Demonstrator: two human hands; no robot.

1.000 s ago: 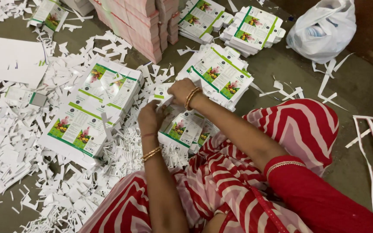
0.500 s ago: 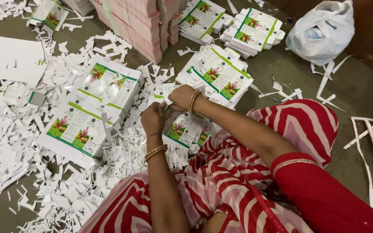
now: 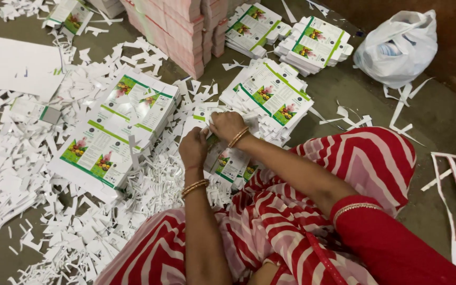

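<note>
My left hand (image 3: 193,148) and my right hand (image 3: 227,125) are both closed on a stack of printed white-and-green die-cut carton sheets (image 3: 230,163) that rests in front of my lap. The fingers pinch at the stack's far edge, where white waste strips stick out. Both wrists wear gold bangles. I sit on the floor in a red-and-white striped garment (image 3: 344,174).
A large stack of uncut printed sheets (image 3: 114,132) lies to the left, another stack (image 3: 270,97) just beyond my hands, more (image 3: 315,45) farther back. Pink bundles (image 3: 180,26) stand at the top. White paper offcuts (image 3: 32,174) litter the floor; a white plastic bag (image 3: 399,47) sits right.
Both hands have shifted slightly along the stack's far edge, the left hand drawing closer to the right; the stack stays in place.
</note>
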